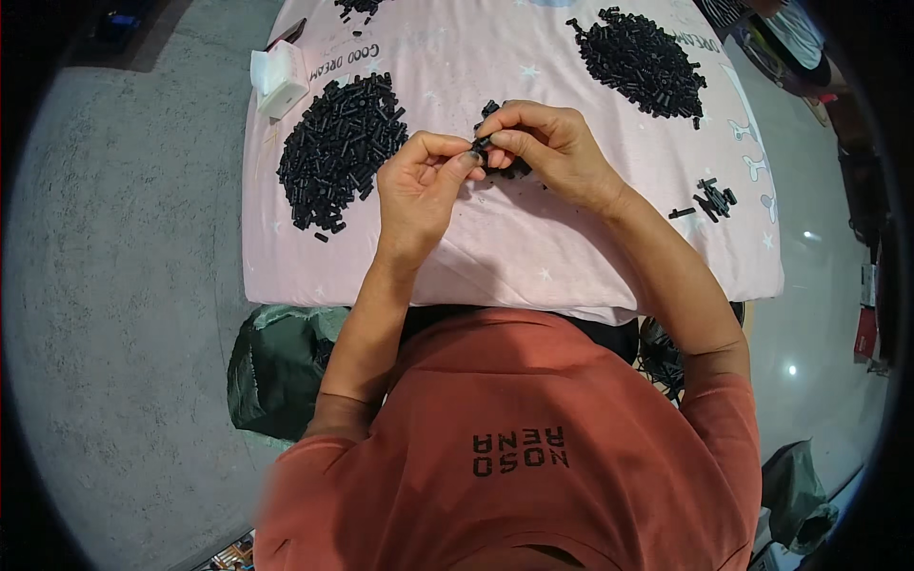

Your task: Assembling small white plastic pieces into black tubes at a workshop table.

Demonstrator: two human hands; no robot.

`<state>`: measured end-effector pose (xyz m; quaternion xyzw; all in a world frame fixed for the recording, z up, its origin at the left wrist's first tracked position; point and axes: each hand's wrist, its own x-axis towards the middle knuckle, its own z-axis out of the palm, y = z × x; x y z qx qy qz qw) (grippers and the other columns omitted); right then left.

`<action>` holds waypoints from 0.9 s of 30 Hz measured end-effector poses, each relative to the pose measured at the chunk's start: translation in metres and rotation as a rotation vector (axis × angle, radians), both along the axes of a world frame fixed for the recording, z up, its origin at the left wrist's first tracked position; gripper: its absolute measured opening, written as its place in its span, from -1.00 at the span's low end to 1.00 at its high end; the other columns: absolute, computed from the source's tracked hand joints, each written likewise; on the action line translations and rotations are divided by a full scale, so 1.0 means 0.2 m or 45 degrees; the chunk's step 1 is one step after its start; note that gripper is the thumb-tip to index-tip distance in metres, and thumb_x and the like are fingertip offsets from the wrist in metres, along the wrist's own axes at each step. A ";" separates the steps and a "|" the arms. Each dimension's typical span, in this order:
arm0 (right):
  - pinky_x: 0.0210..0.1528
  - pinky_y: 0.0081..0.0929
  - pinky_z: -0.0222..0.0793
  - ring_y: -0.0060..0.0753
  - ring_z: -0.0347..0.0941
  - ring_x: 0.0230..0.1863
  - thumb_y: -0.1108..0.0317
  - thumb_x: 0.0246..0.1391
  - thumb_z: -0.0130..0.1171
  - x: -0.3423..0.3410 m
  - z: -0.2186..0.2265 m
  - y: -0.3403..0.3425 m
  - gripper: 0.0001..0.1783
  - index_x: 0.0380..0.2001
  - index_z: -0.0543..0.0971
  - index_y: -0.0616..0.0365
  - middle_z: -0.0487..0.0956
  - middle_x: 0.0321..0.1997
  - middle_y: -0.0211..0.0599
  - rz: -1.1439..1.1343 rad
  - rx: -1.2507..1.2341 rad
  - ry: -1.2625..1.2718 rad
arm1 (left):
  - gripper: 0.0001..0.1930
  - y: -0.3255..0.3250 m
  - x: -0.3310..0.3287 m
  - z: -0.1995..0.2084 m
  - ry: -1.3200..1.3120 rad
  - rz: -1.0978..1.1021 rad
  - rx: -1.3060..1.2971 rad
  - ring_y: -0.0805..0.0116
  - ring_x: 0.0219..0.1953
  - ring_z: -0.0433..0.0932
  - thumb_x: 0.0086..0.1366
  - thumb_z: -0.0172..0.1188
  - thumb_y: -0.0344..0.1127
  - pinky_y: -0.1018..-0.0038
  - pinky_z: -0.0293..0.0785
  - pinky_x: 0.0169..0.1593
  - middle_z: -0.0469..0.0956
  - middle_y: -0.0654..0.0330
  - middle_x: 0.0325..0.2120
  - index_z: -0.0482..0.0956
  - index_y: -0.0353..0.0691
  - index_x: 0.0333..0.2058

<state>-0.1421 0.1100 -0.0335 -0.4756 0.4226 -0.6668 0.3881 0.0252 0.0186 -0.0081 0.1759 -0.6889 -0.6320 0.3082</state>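
Over the middle of the cloth-covered table, my left hand [426, 184] and my right hand [545, 143] meet at the fingertips. Both pinch small black cylindrical pieces [482, 143], which touch or nearly touch each other; whether they are joined I cannot tell. Beneath my fingers lies a small group of black pieces [517, 169], partly hidden by the hands. To the left spreads a large pile of short black cylinders [343, 143]. A few longer black pieces [712, 200] lie loose near my right forearm.
Another big pile of black pieces [643, 62] sits at the far right, and a smaller one [358, 8] at the far edge. A white tissue pack [280, 81] stands at the left edge of the pink cloth [495, 257]. Dark green bags [281, 366] rest on the floor.
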 end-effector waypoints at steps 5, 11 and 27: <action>-0.25 -0.71 0.46 -0.69 0.50 -0.36 0.52 0.28 0.01 0.01 0.00 0.00 -0.83 -0.19 0.60 0.30 0.60 -0.41 -0.43 -0.092 -0.219 0.274 | -0.92 0.02 0.01 0.02 0.028 -0.011 -0.012 0.49 -0.32 0.58 0.34 0.13 -0.57 0.59 0.53 -0.17 0.61 0.12 -0.34 0.50 -0.39 -0.21; -0.22 -0.68 0.50 -0.65 0.53 -0.35 0.49 0.29 0.02 0.00 0.02 0.01 -0.82 -0.19 0.59 0.31 0.60 -0.40 -0.38 0.105 -0.024 -0.200 | -0.93 0.02 -0.02 0.02 0.092 -0.027 -0.027 0.51 -0.31 0.58 0.33 0.14 -0.57 0.60 0.54 -0.18 0.61 0.13 -0.33 0.49 -0.38 -0.22; -0.21 -0.72 0.40 -0.69 0.44 -0.33 0.40 0.27 0.10 -0.01 0.02 0.01 -0.81 -0.12 0.58 0.25 0.54 -0.37 -0.47 0.175 0.103 -0.266 | -0.84 -0.01 -0.01 0.08 -0.093 0.014 -0.479 0.50 -0.33 0.58 0.17 0.30 -0.53 0.56 0.52 -0.17 0.62 0.18 -0.34 0.57 -0.34 -0.26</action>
